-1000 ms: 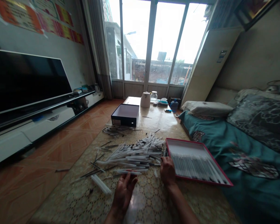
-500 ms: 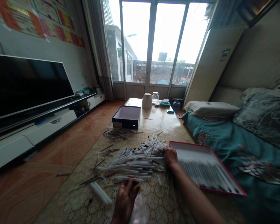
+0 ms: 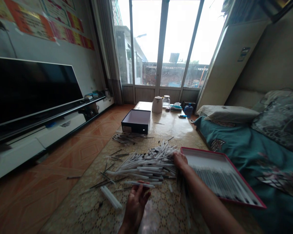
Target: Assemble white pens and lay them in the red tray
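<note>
Left hand (image 3: 137, 197) pinches a white tube (image 3: 148, 186); right hand (image 3: 180, 159), grip unclear, sits at the tube pile (image 3: 148, 169), which a hasty tug could scatter.

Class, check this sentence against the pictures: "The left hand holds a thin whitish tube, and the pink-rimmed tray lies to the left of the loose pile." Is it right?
Not quite: the pink-rimmed tray lies to the right of the loose pile, as the head view shows. The left hand does hold a thin whitish tube.
</note>
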Demonstrator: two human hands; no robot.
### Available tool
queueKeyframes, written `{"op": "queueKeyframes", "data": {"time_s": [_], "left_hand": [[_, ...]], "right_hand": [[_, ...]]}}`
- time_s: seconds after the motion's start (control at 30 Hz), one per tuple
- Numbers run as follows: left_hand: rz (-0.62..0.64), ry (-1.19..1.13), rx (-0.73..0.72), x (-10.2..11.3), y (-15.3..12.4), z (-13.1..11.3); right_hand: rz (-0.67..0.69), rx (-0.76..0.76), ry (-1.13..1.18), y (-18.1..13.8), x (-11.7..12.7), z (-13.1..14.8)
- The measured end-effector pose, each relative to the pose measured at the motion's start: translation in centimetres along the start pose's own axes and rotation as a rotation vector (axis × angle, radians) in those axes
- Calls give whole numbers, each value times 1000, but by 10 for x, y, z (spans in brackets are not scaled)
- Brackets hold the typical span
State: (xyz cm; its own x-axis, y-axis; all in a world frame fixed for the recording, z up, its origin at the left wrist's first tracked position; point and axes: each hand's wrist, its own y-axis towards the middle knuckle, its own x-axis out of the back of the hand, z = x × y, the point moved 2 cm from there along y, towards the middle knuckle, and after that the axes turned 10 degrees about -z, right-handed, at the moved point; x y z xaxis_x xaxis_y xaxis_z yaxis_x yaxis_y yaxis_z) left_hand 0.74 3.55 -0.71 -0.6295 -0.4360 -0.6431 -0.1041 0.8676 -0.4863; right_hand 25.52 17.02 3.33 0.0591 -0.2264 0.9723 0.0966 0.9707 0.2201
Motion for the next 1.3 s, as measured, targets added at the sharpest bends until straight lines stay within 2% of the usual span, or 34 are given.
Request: {"op": "queueKeyframes", "data": {"time_s": [0.17,0.47,0.63,0.73,0.83,0.97,1.1,1.3], "left_hand": [[15,-7,23,2,-1,0],[16,-1,-2,-3,-2,-2],[49,-3,-9,-2,0,-1],[57,-3,-8,-2,0,-1],[53,6,-1,-3,-2,-2],[71,35,-18,-3,-3,-2],[66,72,-35,-2,-2,0],[110,169,-96,-1,-2,2]], "right_hand": [[-19,31,90,-14,12,-1],[-126,14,391,-63,22,-6],[-302,36,783,-77,40,7],[-263,-28,1070,-88,44,17],[-205,-108,1254,-106,39,30],[-152,-178,1343,-139,26,52],[-185,-244,1412,-160,13,72],[-225,-279,1459,-170,0,88]]}}
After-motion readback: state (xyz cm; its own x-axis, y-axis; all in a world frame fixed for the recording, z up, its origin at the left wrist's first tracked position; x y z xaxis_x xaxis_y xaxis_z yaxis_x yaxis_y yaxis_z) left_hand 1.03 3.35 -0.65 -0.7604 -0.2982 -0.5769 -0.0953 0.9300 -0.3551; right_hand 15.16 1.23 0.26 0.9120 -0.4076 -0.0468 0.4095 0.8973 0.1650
